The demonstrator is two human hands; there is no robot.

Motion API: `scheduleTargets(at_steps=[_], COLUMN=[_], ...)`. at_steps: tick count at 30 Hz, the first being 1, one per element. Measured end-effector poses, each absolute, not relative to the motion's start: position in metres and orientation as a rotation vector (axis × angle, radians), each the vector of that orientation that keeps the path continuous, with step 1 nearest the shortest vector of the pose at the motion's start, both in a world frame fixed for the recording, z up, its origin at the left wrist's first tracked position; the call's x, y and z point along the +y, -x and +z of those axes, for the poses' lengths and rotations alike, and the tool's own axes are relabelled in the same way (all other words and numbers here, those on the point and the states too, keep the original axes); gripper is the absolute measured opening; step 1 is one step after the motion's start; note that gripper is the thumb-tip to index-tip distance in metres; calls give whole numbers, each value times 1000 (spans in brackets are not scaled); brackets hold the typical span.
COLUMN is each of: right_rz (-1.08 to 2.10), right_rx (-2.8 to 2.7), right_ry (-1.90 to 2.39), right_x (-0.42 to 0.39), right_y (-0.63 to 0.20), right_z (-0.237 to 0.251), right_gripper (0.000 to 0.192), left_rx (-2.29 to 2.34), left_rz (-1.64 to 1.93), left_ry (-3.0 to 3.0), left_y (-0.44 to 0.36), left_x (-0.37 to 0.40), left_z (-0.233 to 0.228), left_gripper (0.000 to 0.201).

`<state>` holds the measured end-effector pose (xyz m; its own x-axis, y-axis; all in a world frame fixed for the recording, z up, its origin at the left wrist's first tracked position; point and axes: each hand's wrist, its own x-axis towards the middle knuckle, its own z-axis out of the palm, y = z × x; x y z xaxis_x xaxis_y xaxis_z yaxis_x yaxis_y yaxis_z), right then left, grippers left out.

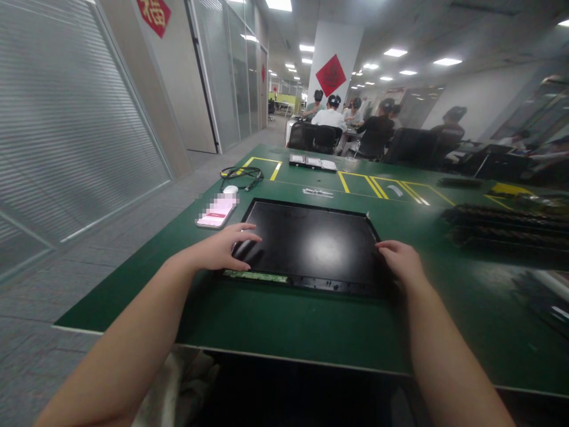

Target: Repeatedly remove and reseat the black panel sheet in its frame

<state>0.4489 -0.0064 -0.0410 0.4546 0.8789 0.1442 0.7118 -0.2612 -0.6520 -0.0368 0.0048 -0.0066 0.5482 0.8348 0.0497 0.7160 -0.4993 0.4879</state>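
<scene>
A black flat display panel (306, 240) lies face up on the green table, set in a thin black frame. Along its near edge a green circuit board strip (255, 276) shows at the left. My left hand (224, 246) is over the panel's left edge, fingers and thumb spread apart, the thumb by the near left corner. At the right edge, my right hand (400, 258) has its thumb and fingers closed on the rim; its lower fingers are hidden. The panel's glossy face reflects a bright patch.
Left of the panel are a phone (217, 210), a white mouse (230, 190) and a coiled black cable (242, 175). Beyond it lie small metal pieces (317, 193) and a black tray (313, 162). Dark bar-shaped parts (493, 228) are stacked at right. Several people sit farther back.
</scene>
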Motion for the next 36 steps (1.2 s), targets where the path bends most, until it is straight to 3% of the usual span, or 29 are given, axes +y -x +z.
scheduleTargets(at_steps=[20,30,36], right_rz=[347,322,313], right_rx=[-1300,-1318,-1314], right_ry=[2076,2071,2088], right_x=[-10,-9,-10], right_y=[-442,-442,-442], right_z=[-35,-36,-34], right_gripper=[25,24,23], left_rx=[1124,1033,1111], left_rz=[416,411,392], left_ry=[-2468,-2521,-2502], left_y=[28,28,29], left_x=[4,2,2], left_z=[-2,1,-2], left_gripper=[60,44,50])
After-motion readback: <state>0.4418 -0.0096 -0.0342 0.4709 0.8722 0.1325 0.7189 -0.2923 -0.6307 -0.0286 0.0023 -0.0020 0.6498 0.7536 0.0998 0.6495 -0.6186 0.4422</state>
